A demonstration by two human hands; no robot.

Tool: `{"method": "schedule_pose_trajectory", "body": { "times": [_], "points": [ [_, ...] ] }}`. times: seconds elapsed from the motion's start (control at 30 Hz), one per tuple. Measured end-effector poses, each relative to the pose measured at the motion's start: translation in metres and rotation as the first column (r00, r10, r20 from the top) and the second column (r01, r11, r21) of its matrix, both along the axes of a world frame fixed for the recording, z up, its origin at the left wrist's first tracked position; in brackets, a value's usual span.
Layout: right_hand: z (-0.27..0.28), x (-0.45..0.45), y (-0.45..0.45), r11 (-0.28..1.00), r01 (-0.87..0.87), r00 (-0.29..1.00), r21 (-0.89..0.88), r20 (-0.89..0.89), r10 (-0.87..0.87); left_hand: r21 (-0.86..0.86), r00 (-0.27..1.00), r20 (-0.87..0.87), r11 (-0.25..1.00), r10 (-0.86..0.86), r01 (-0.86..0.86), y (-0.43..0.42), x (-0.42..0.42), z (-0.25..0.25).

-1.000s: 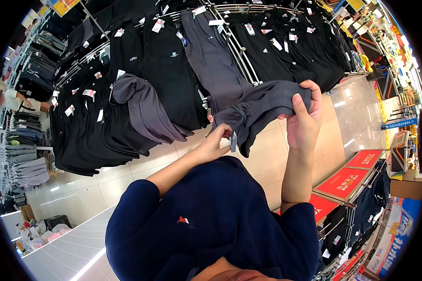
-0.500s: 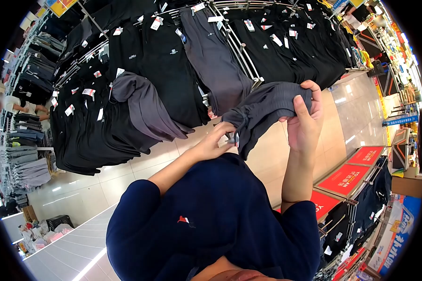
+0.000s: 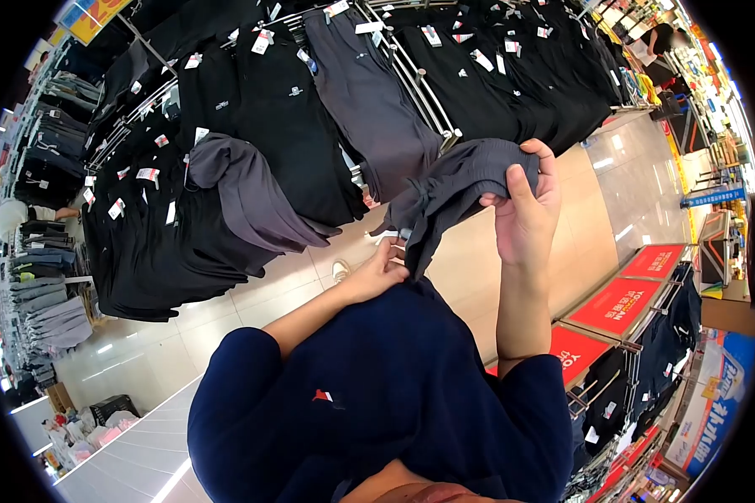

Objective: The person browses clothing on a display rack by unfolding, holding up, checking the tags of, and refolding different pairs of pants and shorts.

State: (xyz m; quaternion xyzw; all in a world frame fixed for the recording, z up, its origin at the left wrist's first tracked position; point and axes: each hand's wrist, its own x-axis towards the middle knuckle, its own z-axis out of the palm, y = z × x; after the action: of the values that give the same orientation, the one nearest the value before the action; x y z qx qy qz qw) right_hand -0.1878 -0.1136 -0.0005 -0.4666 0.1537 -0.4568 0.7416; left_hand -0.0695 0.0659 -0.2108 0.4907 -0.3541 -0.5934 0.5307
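Observation:
In the head view a pair of dark grey trousers [image 3: 457, 184] with a ribbed elastic waistband is bunched up in front of my chest. My right hand [image 3: 530, 205] grips the waistband, thumb on the near side and fingers behind it. My left hand [image 3: 379, 272] is at the lower left end of the cloth, its fingers bent against the fabric edge. A small shiny piece [image 3: 405, 233] shows just above those fingers; I cannot tell what it is. The trouser legs are folded and partly hidden.
Metal racks of black trousers [image 3: 285, 109] with white tags stand ahead. Grey trousers [image 3: 256, 189] drape over the rack's front. Red signs [image 3: 617, 306] top another rack at right. A white panel [image 3: 143, 448] lies low left. Other people are at the far left and upper right.
The trousers and my right hand have shifted slightly left and up. My left hand has moved a little left and down, its fingers changing position at the cloth edge. A shoe now shows on the floor.

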Motion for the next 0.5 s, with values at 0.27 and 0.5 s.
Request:
{"method": "schedule_pose_trajectory", "body": {
  "times": [0.27,0.5],
  "points": [
    [-0.018,-0.008,0.007,0.998,-0.018,0.998,0.063,0.054,0.015,0.263,0.893,-0.379,0.954,0.241,-0.146,-0.027,-0.014,0.012],
    [-0.023,-0.04,0.017,0.991,-0.008,0.993,0.136,-0.117,0.024,0.373,0.807,-0.408,0.885,0.426,-0.278,-0.033,-0.003,-0.039]
  ]
}}
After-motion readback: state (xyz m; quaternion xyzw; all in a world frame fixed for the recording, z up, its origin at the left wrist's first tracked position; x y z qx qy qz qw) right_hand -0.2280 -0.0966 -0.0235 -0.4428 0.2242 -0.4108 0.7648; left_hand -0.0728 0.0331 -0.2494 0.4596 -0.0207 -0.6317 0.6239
